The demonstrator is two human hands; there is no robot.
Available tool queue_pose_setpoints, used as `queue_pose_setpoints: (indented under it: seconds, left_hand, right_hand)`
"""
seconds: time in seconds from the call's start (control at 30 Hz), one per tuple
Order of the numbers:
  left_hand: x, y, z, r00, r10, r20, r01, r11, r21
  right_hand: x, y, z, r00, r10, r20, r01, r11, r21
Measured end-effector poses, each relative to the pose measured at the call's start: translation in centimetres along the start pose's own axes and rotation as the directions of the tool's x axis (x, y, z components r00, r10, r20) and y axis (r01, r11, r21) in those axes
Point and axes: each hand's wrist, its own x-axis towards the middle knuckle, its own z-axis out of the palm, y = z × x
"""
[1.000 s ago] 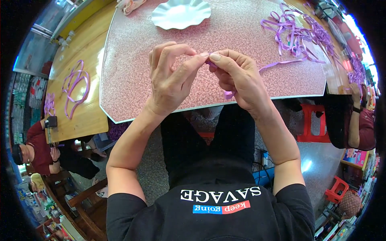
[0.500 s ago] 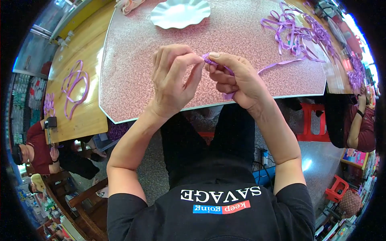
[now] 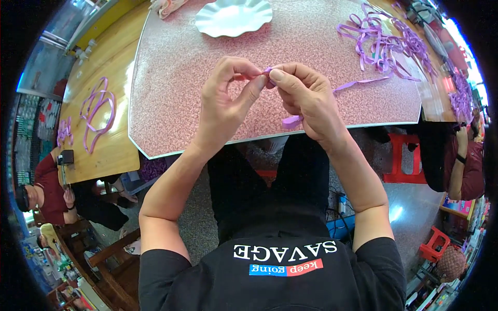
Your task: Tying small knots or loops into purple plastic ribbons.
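Over the near half of the pink speckled tabletop (image 3: 171, 93), both my hands meet fingertip to fingertip. A narrow purple ribbon (image 3: 292, 122) runs through my right hand (image 3: 311, 98), whose thumb and fingers are closed on it. Its end pokes out below the palm, and a strand leads off right toward a loose ribbon heap (image 3: 381, 52). My left hand (image 3: 223, 98) pinches at the small purple bit between the fingertips, thumb and forefinger pressed together. The fingers mostly cover that bit, so its shape cannot be made out.
A white scalloped dish (image 3: 233, 18) stands at the table's far side. Looped purple ribbon (image 3: 98, 114) lies on the wooden table (image 3: 111, 150) at left. A red stool (image 3: 403, 158) is at right. Other people sit to either side.
The left thumb and forefinger have closed in on the purple ribbon at the right fingertips. My right hand has turned slightly, and more of the ribbon end shows below its palm.
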Motion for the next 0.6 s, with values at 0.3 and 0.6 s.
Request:
queue_pose_setpoints:
  seconds: [0.3, 0.6]
  left_hand:
    - [-0.2, -0.6, 0.1, 0.966, 0.259, -0.030, -0.254, 0.961, 0.106]
    - [-0.7, 0.3, 0.1, 0.996, -0.080, 0.029, 0.084, 0.980, -0.179]
  right_hand:
    - [-0.2, -1.2, 0.4, 0.940, 0.328, 0.098, -0.342, 0.894, 0.290]
    - [-0.2, 0.3, -0.5, 0.996, -0.071, 0.059, 0.081, 0.978, -0.191]
